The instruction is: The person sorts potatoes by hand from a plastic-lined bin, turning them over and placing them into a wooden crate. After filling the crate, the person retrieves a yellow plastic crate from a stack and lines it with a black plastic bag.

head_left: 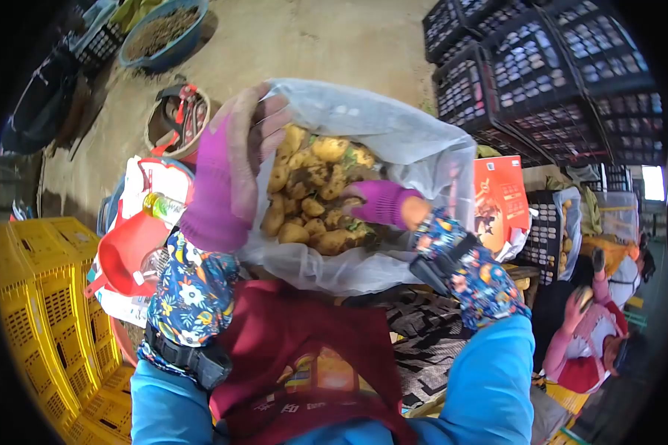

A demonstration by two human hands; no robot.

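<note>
The left hand (230, 174), in a purple glove with a flowered sleeve cover at the wrist, has its grip closed on the rim of a clear plastic bag (416, 141). The fingers (269, 119) curl over the upper left edge of the bag's mouth and pinch the film against the palm, holding the mouth open and tilted toward the camera.

The bag is filled with yellow produce (312, 193), lumpy pieces with dirt and some green bits among them. It rests against the person's lap, just above a dark red apron (304, 356).

The right hand (382, 202), gloved the same way, is inside the bag's mouth from the right side. Its fingertips (349, 206) lie bent on top of the pile, touching the pieces near the middle. Whether its grip has closed on one piece cannot be told, as the fingertips are sunk among them.

To the left, near the left forearm, are a red scoop (130, 248) and a bottle (163, 206), with yellow crates (37, 319) beside them. Black crates (542, 74) are stacked at the upper right. A co-worker in pink (594, 334) sits at the lower right, well apart from the bag.
</note>
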